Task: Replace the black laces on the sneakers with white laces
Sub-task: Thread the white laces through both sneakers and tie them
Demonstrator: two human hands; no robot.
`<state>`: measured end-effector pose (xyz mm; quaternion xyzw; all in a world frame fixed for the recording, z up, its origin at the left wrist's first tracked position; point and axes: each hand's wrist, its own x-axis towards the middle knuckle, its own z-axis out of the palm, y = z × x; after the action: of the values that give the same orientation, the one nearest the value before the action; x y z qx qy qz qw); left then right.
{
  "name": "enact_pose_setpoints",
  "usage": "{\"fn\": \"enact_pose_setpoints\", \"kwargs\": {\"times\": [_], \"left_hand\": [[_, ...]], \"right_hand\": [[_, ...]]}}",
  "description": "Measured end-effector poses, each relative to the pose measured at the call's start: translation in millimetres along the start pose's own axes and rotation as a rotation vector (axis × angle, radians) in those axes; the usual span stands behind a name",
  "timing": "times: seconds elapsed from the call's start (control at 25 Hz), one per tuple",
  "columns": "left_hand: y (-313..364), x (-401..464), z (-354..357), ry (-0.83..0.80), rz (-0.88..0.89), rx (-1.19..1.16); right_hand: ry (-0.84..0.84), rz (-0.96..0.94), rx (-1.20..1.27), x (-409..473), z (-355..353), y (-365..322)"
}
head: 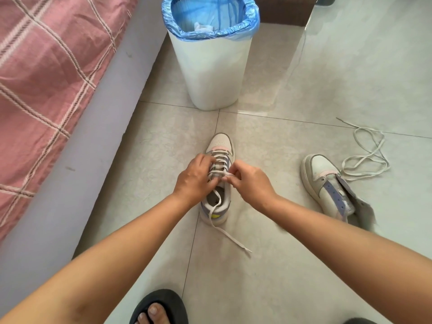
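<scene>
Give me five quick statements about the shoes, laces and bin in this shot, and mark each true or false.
1. Both hands are at the laces of the middle sneaker. True: the left hand and right hand both pinch its lace.
2. The other sneaker is fully laced. False: its eyelets show no lace.
3. A loose lace lies on the floor beside that sneaker. True.
4. The bin has a black liner. False: its liner is blue.
5. The bin lies on its side. False: it stands upright.
</scene>
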<state>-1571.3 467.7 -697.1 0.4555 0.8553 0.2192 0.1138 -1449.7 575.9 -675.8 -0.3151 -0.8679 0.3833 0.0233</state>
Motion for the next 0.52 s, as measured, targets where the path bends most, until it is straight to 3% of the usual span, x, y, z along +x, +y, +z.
{"fn": "enact_pose_setpoints", "kwargs": {"times": [0.12,0.2,0.32,0.4,0.52], "left_hand": [[-5,-13,5,-0.119,-0.307,-0.158],[-2,-20,7,-0.098,-0.393,-0.202],[2,-24,10,-0.091,-0.438,-0.192],[5,-24,8,-0.088,-0.443,-0.167],[5,-25,8,-0.083,-0.461,-0.144]], "right_hand": [[-0.031,-0.166,-0.14,-9,-6,7],[0.068,-0.366,-0.289,-13,-6,13],[0.244,-0.658,-0.748,-7,-13,24],[0.34,-0.702,-0.906,3,-26,31],[0.408,-0.562,-0.946,15,-55,42]]}}
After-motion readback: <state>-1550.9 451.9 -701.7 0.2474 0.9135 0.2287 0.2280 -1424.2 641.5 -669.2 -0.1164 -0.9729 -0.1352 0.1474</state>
